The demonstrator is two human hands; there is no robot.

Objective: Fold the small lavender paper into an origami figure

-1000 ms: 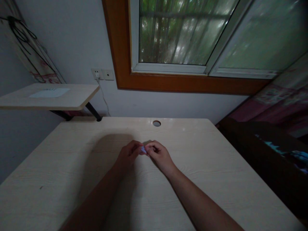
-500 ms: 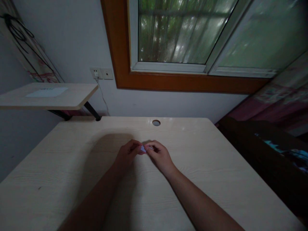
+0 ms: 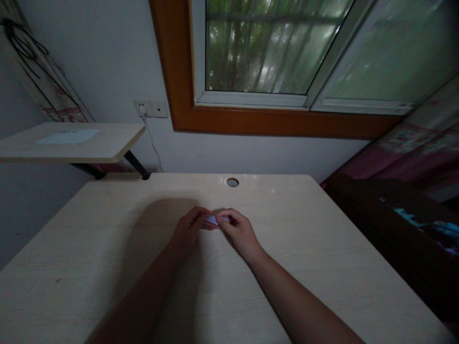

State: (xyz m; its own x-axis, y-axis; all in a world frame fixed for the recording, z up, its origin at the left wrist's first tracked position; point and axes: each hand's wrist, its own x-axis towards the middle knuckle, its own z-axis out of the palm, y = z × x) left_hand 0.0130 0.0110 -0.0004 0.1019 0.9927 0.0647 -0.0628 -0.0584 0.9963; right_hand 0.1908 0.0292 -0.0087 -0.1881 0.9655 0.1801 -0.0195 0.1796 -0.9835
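Note:
Between my two hands is a small lilac and pink piece of folded paper (image 3: 212, 220), partly covered by the fingers. My left hand (image 3: 190, 229) is closed on its left side, thumb and fingertips at the edge. On the right side, my right hand (image 3: 237, 230) pinches it between thumb and index finger. Both hands are low over the pale wooden desk (image 3: 287, 229), toward its far edge. The paper is small, and I cannot make out the shape of its folds.
A raised shelf (image 3: 122, 143) on black legs stands at the desk's back left, with a sheet of paper (image 3: 68, 137) on it. A round cable hole (image 3: 233, 182) lies beyond the hands. A wall socket (image 3: 150, 109) holds a white cord. Behind is a window (image 3: 265, 52).
My left thumb has drawn back from the paper's front, so more of the lilac surface shows. My right hand has barely moved.

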